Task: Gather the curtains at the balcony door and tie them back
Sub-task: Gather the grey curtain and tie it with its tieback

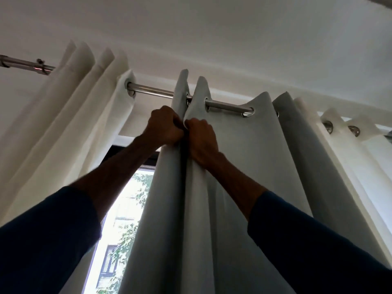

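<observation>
My L hand (164, 126) & R hand (202, 141) fisted tight on grey curtain (244, 158) folds, rod (152, 90) just above. Pull sideways along it, not down; keep pleats stacked.

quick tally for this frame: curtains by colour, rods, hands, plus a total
White curtains: 2
Grey curtain: 1
Curtain rod: 1
Hands: 2, left hand and right hand, both gripping the Grey curtain
Total: 6
</observation>
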A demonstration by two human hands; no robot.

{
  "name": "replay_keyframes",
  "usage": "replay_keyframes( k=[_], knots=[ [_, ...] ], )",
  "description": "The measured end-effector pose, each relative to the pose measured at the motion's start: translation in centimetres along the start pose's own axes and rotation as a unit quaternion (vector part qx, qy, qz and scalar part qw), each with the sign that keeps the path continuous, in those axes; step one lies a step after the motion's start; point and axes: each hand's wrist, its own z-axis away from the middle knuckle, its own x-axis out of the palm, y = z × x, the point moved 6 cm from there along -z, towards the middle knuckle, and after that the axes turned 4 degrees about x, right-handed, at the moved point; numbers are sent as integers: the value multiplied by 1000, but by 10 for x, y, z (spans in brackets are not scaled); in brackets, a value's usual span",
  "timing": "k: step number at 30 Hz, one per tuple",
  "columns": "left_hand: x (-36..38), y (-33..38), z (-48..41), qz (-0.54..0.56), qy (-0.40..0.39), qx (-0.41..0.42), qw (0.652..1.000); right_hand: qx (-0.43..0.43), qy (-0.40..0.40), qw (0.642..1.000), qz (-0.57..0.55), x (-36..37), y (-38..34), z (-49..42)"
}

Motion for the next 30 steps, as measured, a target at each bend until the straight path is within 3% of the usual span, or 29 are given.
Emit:
replay_keyframes(
  k=[4, 7, 17, 20, 25, 30],
  knots=[
    [30, 0, 14, -8, -79, -30, 996, -6, 29, 996, -89, -6, 16, 31],
    [48, 7, 33, 0, -105, -59, 993, 12, -7, 996, -89, -2, 28, 55],
    [68, 27, 68, 140, -71, -184, 970, 25, -22, 997, -72, -23, 36, 122],
    [67, 27, 71, 109, -52, -181, 976, 9, -39, 999, -36, -19, 26, 132],
    [65, 25, 74, 59, -32, -167, 984, -73, 48, 993, -74, -37, 8, 149],
    [69, 23, 81, 28, -14, -99, 995, -50, 82, 994, -50, -50, 45, 147]
  ],
)
